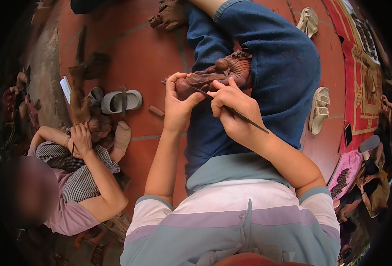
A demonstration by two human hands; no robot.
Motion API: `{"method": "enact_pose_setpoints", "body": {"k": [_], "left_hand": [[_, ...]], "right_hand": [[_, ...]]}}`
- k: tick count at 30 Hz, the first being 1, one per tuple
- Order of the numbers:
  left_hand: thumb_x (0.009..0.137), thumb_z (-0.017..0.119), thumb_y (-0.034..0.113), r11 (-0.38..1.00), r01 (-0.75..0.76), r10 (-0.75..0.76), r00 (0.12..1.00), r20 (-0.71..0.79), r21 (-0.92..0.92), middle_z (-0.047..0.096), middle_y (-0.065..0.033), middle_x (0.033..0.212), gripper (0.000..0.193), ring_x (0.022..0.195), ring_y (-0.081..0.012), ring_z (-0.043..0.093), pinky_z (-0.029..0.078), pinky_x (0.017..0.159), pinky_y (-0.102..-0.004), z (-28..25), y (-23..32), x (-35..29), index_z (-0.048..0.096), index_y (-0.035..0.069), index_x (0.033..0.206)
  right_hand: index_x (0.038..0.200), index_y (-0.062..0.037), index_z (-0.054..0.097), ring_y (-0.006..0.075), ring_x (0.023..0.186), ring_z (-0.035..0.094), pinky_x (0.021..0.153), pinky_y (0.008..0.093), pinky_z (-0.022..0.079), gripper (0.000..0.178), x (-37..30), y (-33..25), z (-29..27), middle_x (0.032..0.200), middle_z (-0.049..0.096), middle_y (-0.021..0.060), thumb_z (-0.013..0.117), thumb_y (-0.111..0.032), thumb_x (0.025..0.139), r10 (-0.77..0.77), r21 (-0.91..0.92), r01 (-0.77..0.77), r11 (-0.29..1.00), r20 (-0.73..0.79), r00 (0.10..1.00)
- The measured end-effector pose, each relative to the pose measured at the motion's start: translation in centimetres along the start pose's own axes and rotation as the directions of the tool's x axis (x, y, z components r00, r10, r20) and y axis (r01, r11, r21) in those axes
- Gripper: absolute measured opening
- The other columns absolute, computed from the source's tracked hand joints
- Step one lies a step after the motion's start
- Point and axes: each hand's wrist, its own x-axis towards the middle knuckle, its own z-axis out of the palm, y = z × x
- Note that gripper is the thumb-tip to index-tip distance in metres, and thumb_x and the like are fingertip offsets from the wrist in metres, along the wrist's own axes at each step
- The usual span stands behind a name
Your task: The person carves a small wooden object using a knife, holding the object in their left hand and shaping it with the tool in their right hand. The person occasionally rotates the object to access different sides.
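A reddish-brown carved wooden figure [236, 67] lies across my jeans-clad legs, its rounded end toward the left. My left hand [178, 108] is wrapped round that rounded end, with the thumb pressed along its near side. In my right hand [236, 106] is a thin dark carving tool [254, 124], gripped like a pen. The tool's tip points up and left onto the figure, close to my left thumb. Some fingers of my right hand rest against the wood. Whether the tip is cutting in cannot be made out.
On the left a person [87, 181] sits holding another wooden carving [99, 126]. A grey sandal [121, 102] and a small wooden piece [156, 111] lie on the red tiles. Rightward are beige sandals [319, 111], a red patterned rug [360, 88] and a pink cloth [347, 170] bearing several thin tools.
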Motion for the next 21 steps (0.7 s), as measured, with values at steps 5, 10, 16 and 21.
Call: {"method": "enact_pose_setpoints", "body": {"k": [5,10,16,21], "left_hand": [[0.076,0.076,-0.002,1.000,-0.004,0.004,0.998,0.068,-0.010,0.054,-0.0090,0.124,0.061,0.116,-0.0191,0.054,0.047,0.099,-0.0324,-0.1,0.9,0.0,0.041,0.008,0.125],[0.077,0.077,0.001,0.998,-0.006,0.004,0.999,0.035,0.060,0.055,-0.0088,0.122,0.061,0.113,-0.0186,0.056,0.047,0.098,-0.0325,-0.2,0.6,0.0,0.041,0.009,0.126],[0.077,0.077,0.001,0.997,0.008,-0.010,1.000,0.024,0.074,0.055,-0.0093,0.120,0.064,0.113,-0.0194,0.056,0.047,0.099,-0.0334,0.0,1.0,0.0,0.040,0.008,0.128],[0.076,0.077,-0.002,1.000,0.011,-0.011,0.999,0.040,-0.009,0.054,-0.0096,0.122,0.065,0.115,-0.0190,0.054,0.047,0.099,-0.0323,0.1,1.0,-0.2,0.040,0.008,0.128]], "right_hand": [[0.080,-0.0069,0.054,0.0396,0.108,0.061,0.107,0.0580,0.034,0.017,-0.3,-0.3,0.9,0.081,0.062,0.0076,0.054,0.010,0.076,-0.018,-0.020,0.018,1.000,-0.034,0.999],[0.079,-0.0066,0.054,0.0403,0.109,0.061,0.107,0.0579,0.033,0.016,-0.1,-0.4,0.3,0.082,0.062,0.0079,0.054,0.009,0.077,-0.007,-0.024,0.006,1.000,-0.034,0.999],[0.078,-0.0065,0.054,0.0420,0.107,0.060,0.106,0.0598,0.032,0.014,-0.2,0.0,0.6,0.080,0.060,0.0078,0.055,0.008,0.078,-0.053,-0.029,0.051,0.998,-0.053,0.997],[0.077,-0.0066,0.054,0.0406,0.104,0.062,0.106,0.0596,0.033,0.015,0.2,-0.9,0.8,0.076,0.058,0.0071,0.056,0.008,0.076,-0.037,-0.027,0.036,0.999,-0.044,0.998]]}}
